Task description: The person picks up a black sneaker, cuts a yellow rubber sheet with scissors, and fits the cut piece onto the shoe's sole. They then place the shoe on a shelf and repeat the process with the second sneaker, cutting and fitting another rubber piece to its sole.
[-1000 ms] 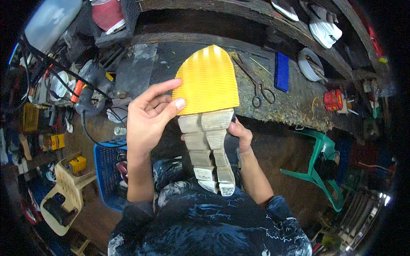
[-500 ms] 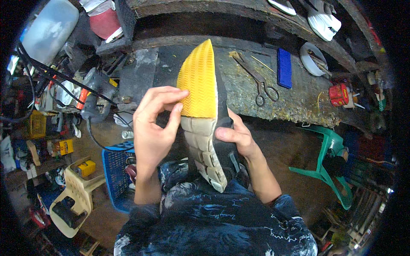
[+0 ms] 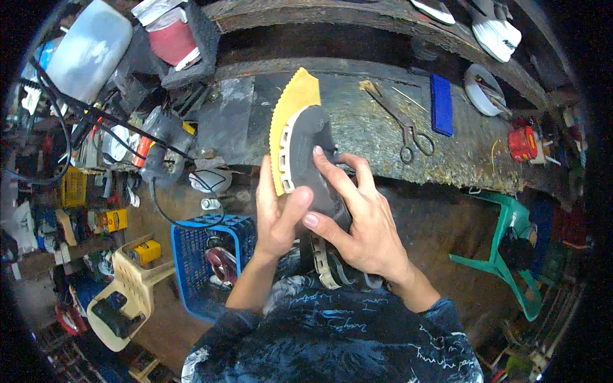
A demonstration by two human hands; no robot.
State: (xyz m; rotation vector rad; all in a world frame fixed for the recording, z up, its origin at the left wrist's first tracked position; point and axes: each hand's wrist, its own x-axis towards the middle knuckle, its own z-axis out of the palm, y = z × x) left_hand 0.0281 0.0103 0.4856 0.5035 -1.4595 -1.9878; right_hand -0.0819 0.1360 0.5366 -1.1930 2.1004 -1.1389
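Note:
A black shoe (image 3: 306,159) with a pale segmented sole is held on its side between my two hands over my lap, toe pointing away from me. A yellow ribbed rubber piece (image 3: 284,108) lies along the sole side at the toe and sticks out past it. My left hand (image 3: 278,223) grips the shoe and yellow piece from the left, thumb near the sole edge. My right hand (image 3: 357,223) is closed on the shoe's upper from the right. Rusty scissors (image 3: 408,131) and a blue block (image 3: 442,105) lie on the worn workbench (image 3: 223,121) beyond.
A grey power tool (image 3: 159,143) with cables is at the left. A blue crate (image 3: 191,274) and cream chair (image 3: 131,274) stand below left, a green chair (image 3: 504,223) at right. A white bowl (image 3: 485,89) and red container (image 3: 522,143) are on the bench, white shoes (image 3: 498,35) on the shelf.
The shoe has turned from sole-up to side-on, showing its dark upper. My left hand has moved lower, and my right hand has come forward over the upper.

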